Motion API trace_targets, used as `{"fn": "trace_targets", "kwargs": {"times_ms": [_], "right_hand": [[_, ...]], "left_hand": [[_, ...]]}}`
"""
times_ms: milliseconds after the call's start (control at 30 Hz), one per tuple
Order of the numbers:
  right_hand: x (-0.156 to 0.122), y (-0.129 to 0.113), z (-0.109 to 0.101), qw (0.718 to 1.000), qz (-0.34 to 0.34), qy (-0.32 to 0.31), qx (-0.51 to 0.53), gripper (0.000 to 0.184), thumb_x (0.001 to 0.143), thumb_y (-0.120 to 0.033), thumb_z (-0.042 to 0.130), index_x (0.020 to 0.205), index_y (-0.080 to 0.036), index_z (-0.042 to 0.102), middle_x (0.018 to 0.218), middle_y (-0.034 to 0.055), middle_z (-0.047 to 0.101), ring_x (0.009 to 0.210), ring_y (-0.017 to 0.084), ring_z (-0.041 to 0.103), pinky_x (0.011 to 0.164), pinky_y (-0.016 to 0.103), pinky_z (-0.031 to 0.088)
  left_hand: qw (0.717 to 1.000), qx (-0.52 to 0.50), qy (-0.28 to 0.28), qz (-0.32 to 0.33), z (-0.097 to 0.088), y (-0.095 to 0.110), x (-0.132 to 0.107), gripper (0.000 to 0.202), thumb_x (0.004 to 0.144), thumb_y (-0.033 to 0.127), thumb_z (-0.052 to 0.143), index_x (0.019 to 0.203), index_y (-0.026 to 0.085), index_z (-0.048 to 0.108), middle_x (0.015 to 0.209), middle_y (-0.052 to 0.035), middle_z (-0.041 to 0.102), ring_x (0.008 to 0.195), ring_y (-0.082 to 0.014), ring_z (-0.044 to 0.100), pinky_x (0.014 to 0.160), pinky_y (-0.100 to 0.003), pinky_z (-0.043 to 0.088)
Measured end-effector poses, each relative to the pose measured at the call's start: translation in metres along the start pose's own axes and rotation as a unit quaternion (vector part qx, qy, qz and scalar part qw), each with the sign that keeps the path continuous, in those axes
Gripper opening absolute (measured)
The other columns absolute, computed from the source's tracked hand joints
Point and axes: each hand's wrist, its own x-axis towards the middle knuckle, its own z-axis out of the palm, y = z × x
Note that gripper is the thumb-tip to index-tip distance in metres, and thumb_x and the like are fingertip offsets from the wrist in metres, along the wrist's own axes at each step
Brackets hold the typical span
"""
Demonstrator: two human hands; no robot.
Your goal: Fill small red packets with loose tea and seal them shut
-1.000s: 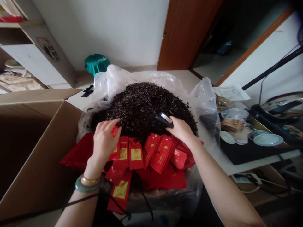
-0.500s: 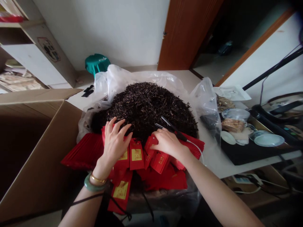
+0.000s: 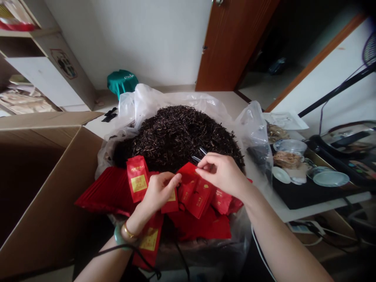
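A big heap of dark loose tea lies in a clear plastic bag. Several small red packets with gold labels are spread along its near edge, and one red packet stands upright at the left. My left hand is curled, its fingertips on a red packet in the middle of the pile. My right hand pinches the top edge of that same packet and also keeps a thin dark tool under its fingers. A green bangle and a gold bracelet sit on my left wrist.
An open cardboard box stands at the left. At the right is a dark tray with small bowls and saucers. A green stool stands by the wall, next to a brown door. Shelves are at the far left.
My left hand drew back from the tea heap and curled onto a packet in the middle. My right hand lifted and now pinches that packet's top edge. One packet now stands upright at the left.
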Motion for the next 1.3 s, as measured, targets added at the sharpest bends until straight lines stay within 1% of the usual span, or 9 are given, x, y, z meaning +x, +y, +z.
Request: {"fn": "trace_targets", "kwargs": {"times_ms": [133, 233, 300, 400, 500, 733, 900, 1033, 1300], "right_hand": [[-0.012, -0.026, 0.018, 0.972, -0.210, -0.002, -0.105, 0.020, 0.085, -0.009, 0.054, 0.069, -0.018, 0.063, 0.072, 0.0036, 0.061, 0.073, 0.017, 0.057, 0.066, 0.028, 0.049], [-0.012, -0.031, 0.032, 0.950, -0.274, -0.051, -0.140, 0.016, 0.087, -0.014, 0.057, 0.073, -0.017, 0.064, 0.078, 0.0055, 0.061, 0.080, 0.019, 0.056, 0.071, 0.030, 0.051], [-0.009, -0.026, 0.034, 0.960, -0.255, -0.014, -0.112, 0.011, 0.087, -0.024, 0.061, 0.092, -0.017, 0.066, 0.091, 0.0085, 0.063, 0.091, 0.021, 0.057, 0.081, 0.035, 0.052], [-0.001, -0.010, 0.031, 0.973, -0.165, 0.118, -0.108, 0.048, 0.090, -0.034, 0.056, 0.134, -0.016, 0.048, 0.116, 0.0160, 0.057, 0.109, 0.028, 0.053, 0.094, 0.047, 0.048], [0.003, 0.007, 0.031, 0.974, -0.124, 0.153, -0.110, 0.063, 0.091, -0.037, 0.052, 0.146, -0.019, 0.029, 0.124, 0.0179, 0.052, 0.116, 0.032, 0.050, 0.098, 0.053, 0.045], [0.002, 0.007, 0.041, 0.969, -0.166, 0.162, -0.086, 0.044, 0.093, -0.024, 0.050, 0.137, -0.019, 0.044, 0.110, 0.0126, 0.063, 0.105, 0.024, 0.060, 0.093, 0.040, 0.052], [0.000, 0.000, 0.041, 0.951, -0.189, 0.196, -0.149, 0.036, 0.093, -0.017, 0.049, 0.129, -0.020, 0.055, 0.118, 0.0136, 0.059, 0.108, 0.025, 0.057, 0.091, 0.041, 0.052], [0.000, 0.002, 0.043, 0.933, -0.188, 0.237, -0.195, 0.033, 0.092, -0.018, 0.053, 0.124, -0.019, 0.060, 0.102, 0.0129, 0.060, 0.094, 0.023, 0.057, 0.082, 0.039, 0.052], [0.005, 0.011, 0.044, 0.936, -0.212, 0.251, -0.130, 0.020, 0.089, -0.012, 0.056, 0.106, -0.018, 0.064, 0.088, 0.0086, 0.064, 0.081, 0.021, 0.057, 0.074, 0.036, 0.052]], "left_hand": [[0.939, -0.312, -0.058, -0.133, 0.002, 0.005, 0.000, 0.048, 0.076, 0.059, 0.061, 0.087, 0.013, 0.071, 0.074, -0.0074, 0.071, 0.067, -0.0187, 0.066, 0.061, -0.026, 0.051], [0.928, -0.348, -0.034, -0.127, 0.001, 0.006, 0.000, 0.035, 0.071, 0.044, 0.072, 0.090, 0.014, 0.071, 0.079, -0.0055, 0.072, 0.070, -0.0162, 0.066, 0.066, -0.024, 0.051], [0.944, -0.313, -0.021, -0.105, 0.000, 0.006, 0.001, 0.033, 0.071, 0.042, 0.073, 0.089, 0.014, 0.071, 0.083, -0.0056, 0.073, 0.073, -0.0168, 0.067, 0.068, -0.024, 0.052], [0.959, -0.270, -0.018, -0.081, -0.001, 0.007, 0.000, 0.038, 0.073, 0.048, 0.070, 0.091, 0.015, 0.071, 0.087, -0.0066, 0.074, 0.079, -0.0202, 0.068, 0.074, -0.028, 0.053], [0.961, -0.262, -0.039, -0.075, 0.001, 0.009, -0.001, 0.043, 0.072, 0.051, 0.070, 0.095, 0.015, 0.072, 0.088, -0.0075, 0.075, 0.079, -0.0221, 0.069, 0.078, -0.032, 0.055], [0.967, -0.243, -0.006, -0.079, 0.006, 0.007, -0.003, 0.045, 0.072, 0.051, 0.069, 0.098, 0.014, 0.070, 0.083, -0.0060, 0.074, 0.074, -0.0197, 0.067, 0.068, -0.027, 0.054], [0.972, -0.224, 0.018, -0.072, 0.007, 0.004, -0.004, 0.041, 0.075, 0.049, 0.067, 0.096, 0.014, 0.070, 0.078, -0.0038, 0.072, 0.071, -0.0178, 0.066, 0.063, -0.024, 0.051], [0.972, -0.223, 0.024, -0.066, 0.007, 0.004, -0.004, 0.039, 0.077, 0.047, 0.066, 0.097, 0.014, 0.070, 0.077, -0.0035, 0.072, 0.070, -0.0174, 0.066, 0.062, -0.023, 0.051], [0.989, -0.143, 0.032, -0.016, 0.008, -0.001, -0.004, 0.034, 0.082, 0.042, 0.059, 0.097, 0.013, 0.069, 0.079, -0.0048, 0.074, 0.071, -0.0188, 0.067, 0.060, -0.024, 0.052]]}}
